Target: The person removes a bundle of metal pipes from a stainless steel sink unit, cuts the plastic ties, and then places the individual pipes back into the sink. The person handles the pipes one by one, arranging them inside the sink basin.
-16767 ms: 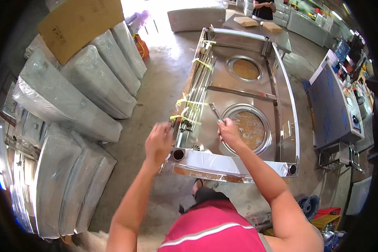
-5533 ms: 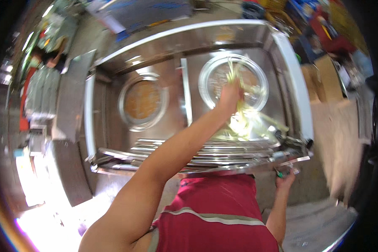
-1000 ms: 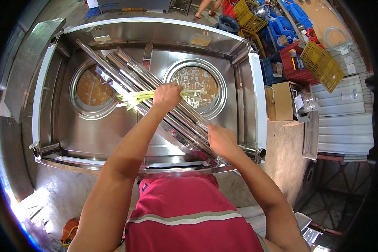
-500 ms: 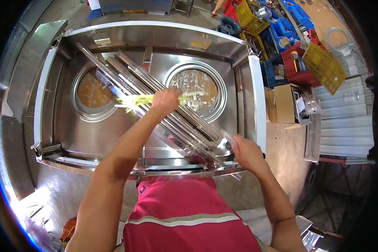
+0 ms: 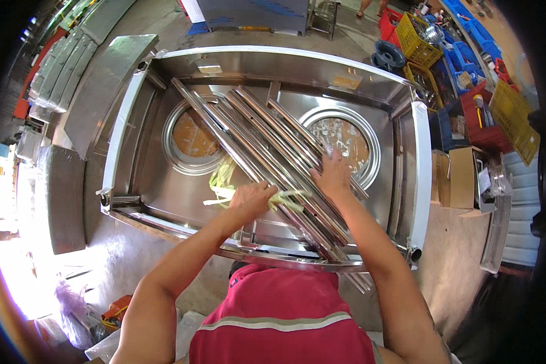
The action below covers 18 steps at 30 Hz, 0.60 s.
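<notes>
The left hand (image 5: 255,199) is closed around a fistful of pale yellow strips (image 5: 223,176), their ends spilling out on both sides; from where I stand I can't tell whether it grips a tube as well. The right hand (image 5: 335,177) is spread, fingers loose and a little blurred, over the right side of the bright metal tubes (image 5: 282,155). Those tubes lie slantwise in the stainless-steel frame (image 5: 423,170), far ends to the left, near ends jutting out past the front rim beside the person's red top (image 5: 285,297).

I'd judge the step in hand to be freeing the strips from the tubes and steadying the load. The next move seems to call for keeping the strips clear and getting a firm hold on the tubes, since slick round metal could roll apart.

What hampers it: the strips trail across the tubes, and the pile crosses the divider and partly covers both the left ring (image 5: 176,161) and the right ring (image 5: 376,148). The raised walls hem it in too.

Further out, an open cardboard box (image 5: 463,176) sits off to the right, a red crate (image 5: 485,118) beyond it; a bare steel panel (image 5: 112,85) leans near the left corner.
</notes>
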{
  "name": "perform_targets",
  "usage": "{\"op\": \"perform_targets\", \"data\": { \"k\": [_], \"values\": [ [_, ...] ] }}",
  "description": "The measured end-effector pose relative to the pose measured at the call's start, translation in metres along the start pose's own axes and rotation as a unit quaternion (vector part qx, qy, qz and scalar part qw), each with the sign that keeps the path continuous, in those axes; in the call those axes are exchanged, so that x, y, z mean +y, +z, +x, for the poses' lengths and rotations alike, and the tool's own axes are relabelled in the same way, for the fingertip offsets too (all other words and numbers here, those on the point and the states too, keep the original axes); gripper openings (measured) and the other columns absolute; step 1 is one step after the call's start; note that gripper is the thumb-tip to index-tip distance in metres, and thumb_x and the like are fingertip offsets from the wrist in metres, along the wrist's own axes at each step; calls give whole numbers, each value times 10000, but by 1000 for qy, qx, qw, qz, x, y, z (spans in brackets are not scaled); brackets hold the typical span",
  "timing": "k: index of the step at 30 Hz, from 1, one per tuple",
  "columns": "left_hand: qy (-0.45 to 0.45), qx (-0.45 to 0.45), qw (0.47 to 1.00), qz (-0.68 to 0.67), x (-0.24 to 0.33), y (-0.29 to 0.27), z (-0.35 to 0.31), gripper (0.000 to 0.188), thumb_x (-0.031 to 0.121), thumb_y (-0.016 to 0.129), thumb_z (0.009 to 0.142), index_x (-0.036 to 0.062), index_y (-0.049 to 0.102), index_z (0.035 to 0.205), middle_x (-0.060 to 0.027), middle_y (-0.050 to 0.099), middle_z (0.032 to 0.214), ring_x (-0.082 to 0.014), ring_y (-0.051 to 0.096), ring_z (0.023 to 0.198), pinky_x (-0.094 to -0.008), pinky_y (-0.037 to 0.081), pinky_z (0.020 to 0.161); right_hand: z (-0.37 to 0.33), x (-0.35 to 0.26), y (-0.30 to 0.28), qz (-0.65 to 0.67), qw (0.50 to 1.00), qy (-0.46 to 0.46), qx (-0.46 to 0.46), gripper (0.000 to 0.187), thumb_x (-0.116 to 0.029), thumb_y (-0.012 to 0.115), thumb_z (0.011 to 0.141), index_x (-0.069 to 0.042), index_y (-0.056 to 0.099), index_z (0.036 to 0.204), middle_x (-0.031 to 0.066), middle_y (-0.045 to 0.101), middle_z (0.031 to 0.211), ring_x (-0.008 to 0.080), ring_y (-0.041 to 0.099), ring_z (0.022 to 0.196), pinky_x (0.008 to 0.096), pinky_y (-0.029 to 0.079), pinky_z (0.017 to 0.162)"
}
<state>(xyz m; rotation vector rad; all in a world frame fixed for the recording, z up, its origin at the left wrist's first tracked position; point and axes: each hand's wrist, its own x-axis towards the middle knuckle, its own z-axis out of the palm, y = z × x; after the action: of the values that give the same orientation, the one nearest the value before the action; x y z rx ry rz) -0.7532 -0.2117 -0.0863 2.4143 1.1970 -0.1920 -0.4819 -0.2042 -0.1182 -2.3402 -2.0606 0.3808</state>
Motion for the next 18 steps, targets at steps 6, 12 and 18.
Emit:
{"op": "perform_targets", "data": {
  "k": [6,12,18],
  "values": [
    [-74,-27,996,-31,-12,-11,-48,233,175,635,856,150,684,1083,-128,692,1109,-369,704,1000,-499,571,765,31,51,-1,-19,998,8,63,568,-481,740,879,-49,680,1242,217,526,1295,423,584,1149,511,506,939],
    [-359,136,895,-226,-21,-26,-3,705,674,612,889,46,593,1210,-263,723,1015,-451,692,1006,-544,521,860,14,12,6,96,979,-47,173,449,-379,729,894,-38,670,1180,274,526,1242,446,591,1082,533,501,893],
    [-535,172,734,-380,-29,8,68,1173,796,687,740,-71,328,1445,-333,665,1208,-463,653,1161,-515,499,1012,-46,-70,26,145,976,-120,111,414,-365,700,909,-58,667,1185,227,527,1160,428,594,1036,536,501,859]
  ]
}}
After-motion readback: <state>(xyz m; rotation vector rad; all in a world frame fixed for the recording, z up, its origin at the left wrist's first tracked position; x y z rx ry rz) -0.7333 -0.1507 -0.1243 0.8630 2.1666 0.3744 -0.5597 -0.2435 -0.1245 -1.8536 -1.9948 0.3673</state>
